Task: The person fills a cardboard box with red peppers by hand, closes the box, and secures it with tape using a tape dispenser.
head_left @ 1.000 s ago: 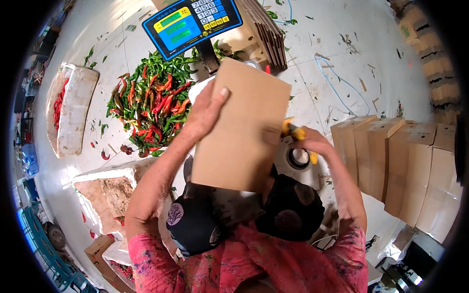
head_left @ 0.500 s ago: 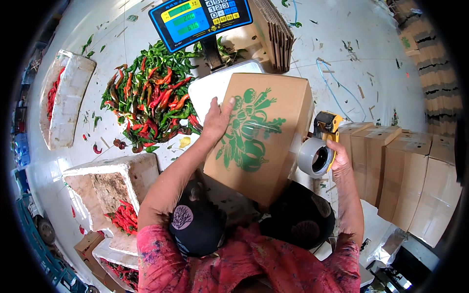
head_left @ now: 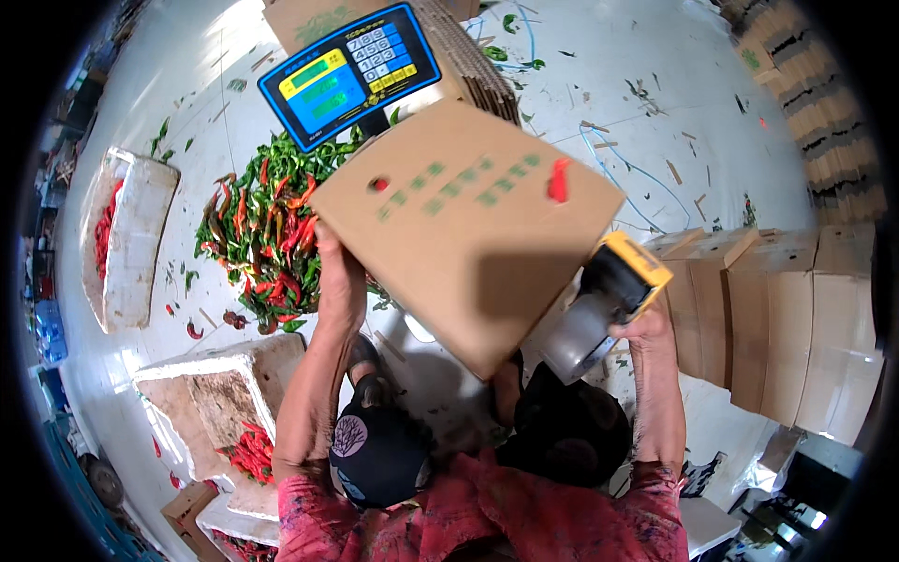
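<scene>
A closed cardboard box point(head_left: 440, 234) is tilted in front of me above the scale. One panel faces up, with green print and two round holes; red shows in both, and at the right hole a red pepper point(head_left: 559, 181) pokes out. My left hand point(head_left: 339, 278) grips the box at its left edge, its fingers partly hidden. In my right hand point(head_left: 648, 321) is a yellow-and-black tape dispenser point(head_left: 629, 273), close against the box's right side. A wide roll of clear tape point(head_left: 578, 335) sits on it, slightly blurred.
The scale's blue display point(head_left: 348, 75) stands behind the box. Left of it lies a heap of red and green peppers point(head_left: 272, 234). White foam boxes point(head_left: 140, 244) with red peppers stand at left, cardboard boxes point(head_left: 777, 309) at right. Flattened cartons point(head_left: 468, 61) lean at the back.
The box has turned and tipped: the panel with the green vegetable picture has given way to the one with holes. Both hands moved with it, and the dispenser tilted.
</scene>
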The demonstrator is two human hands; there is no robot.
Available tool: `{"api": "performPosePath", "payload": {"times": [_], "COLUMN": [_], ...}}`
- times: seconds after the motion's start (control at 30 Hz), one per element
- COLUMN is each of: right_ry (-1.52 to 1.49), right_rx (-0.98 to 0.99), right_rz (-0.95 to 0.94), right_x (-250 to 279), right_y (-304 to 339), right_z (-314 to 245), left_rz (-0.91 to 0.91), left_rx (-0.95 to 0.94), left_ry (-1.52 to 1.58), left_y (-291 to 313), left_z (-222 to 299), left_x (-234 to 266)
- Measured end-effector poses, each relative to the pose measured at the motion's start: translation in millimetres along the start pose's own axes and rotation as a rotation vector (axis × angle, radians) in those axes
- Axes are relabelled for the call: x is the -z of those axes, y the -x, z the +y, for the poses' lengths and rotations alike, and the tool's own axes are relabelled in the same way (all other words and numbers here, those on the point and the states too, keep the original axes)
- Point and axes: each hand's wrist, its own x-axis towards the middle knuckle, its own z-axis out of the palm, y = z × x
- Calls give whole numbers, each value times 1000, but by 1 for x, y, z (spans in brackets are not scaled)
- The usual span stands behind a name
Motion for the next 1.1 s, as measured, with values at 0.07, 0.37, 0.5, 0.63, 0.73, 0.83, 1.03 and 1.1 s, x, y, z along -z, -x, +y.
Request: {"api": "performPosePath", "payload": {"times": [0.07, 0.37, 0.5, 0.63, 0.73, 0.83, 1.03, 1.1], "right_ry": [160, 779, 949, 943, 892, 963, 555, 452], "right_rx": [-161, -281, -285, -297, -285, -256, -279, -284], "right_rz": [15, -126, -203, -178, -141, -155, -3, 11], "right_x": [-5, 4, 28, 52, 48, 40, 74, 66], "right_y": [-6, 7, 31, 58, 72, 70, 86, 83], "right_z": [4, 20, 18, 28, 16, 4, 17, 20], "left_rz": [-32, -39, -239, -578, -845, -1018, -992, -1004], "left_rx": [-16, -228, -566, -864, -681, -707, -812, -846], "left_ry": [13, -330, -998, -1326, -1119, -1012, -1047, -1085], "left_y": [2, 19, 46, 66, 82, 82, 93, 98], "left_z": [-8, 24, 61, 69, 64, 43, 32, 32], "left_x": [17, 6, -36, -78, -116, -137, -151, -154]}}
